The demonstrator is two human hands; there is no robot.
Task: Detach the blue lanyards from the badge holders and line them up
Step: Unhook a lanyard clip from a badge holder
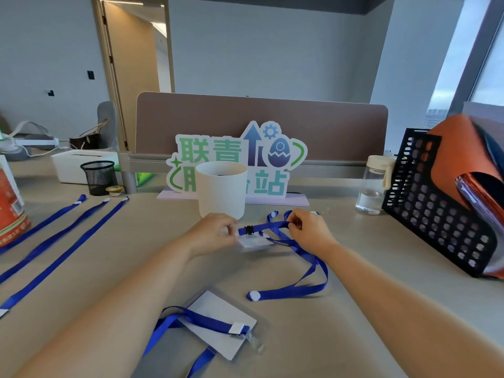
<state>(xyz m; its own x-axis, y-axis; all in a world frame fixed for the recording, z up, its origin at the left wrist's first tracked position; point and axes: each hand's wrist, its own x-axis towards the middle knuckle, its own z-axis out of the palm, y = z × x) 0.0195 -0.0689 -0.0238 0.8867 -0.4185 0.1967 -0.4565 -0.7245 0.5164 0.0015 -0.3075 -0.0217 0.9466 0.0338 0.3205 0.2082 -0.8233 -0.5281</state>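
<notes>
Nearest clear plastic badge holder (218, 323): strap on. Left hand (215, 233) pinches second clear holder (253, 242), right hand (308, 227) pinches blue ribbon lanyard (268, 225); floppy, grip beside black buckle (248, 230).

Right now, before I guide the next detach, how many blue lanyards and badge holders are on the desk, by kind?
Blue lanyards lined up at left: 3
Blue lanyards still with holders, one far, one near: 2
Badge holders: 2
Total: 7
</notes>
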